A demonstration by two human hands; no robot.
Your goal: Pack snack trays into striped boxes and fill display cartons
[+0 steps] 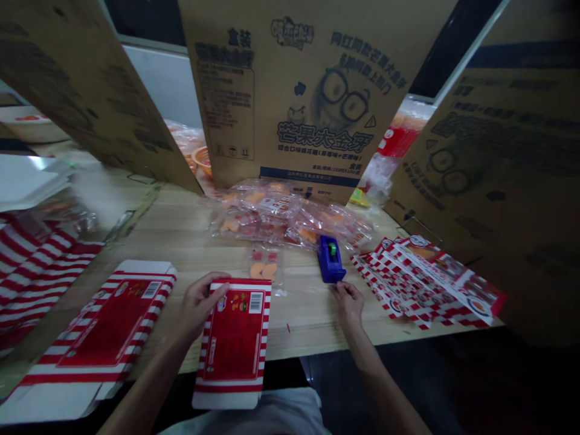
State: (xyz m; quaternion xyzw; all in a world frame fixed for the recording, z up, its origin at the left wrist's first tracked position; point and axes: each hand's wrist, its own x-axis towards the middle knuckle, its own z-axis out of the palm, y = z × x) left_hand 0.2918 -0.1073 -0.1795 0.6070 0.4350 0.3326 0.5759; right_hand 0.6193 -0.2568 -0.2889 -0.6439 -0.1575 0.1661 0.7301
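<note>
My left hand (pixel 198 307) grips the upper left edge of a red and white striped carton (pixel 235 341) that lies flat over the table's front edge. My right hand (pixel 348 301) rests on the table with its fingers curled, just below a blue tape dispenser (pixel 330 258); whether it pinches anything is unclear. A small clear packet with orange sweets (pixel 264 266) lies between the carton and the dispenser.
A pile of clear sweet packets (pixel 290 217) lies mid-table. Flat striped cartons are stacked at right (pixel 426 281) and at left (pixel 106 323). Tall brown cardboard boxes (pixel 308 90) wall in the back and sides of the wooden table (pixel 181 229).
</note>
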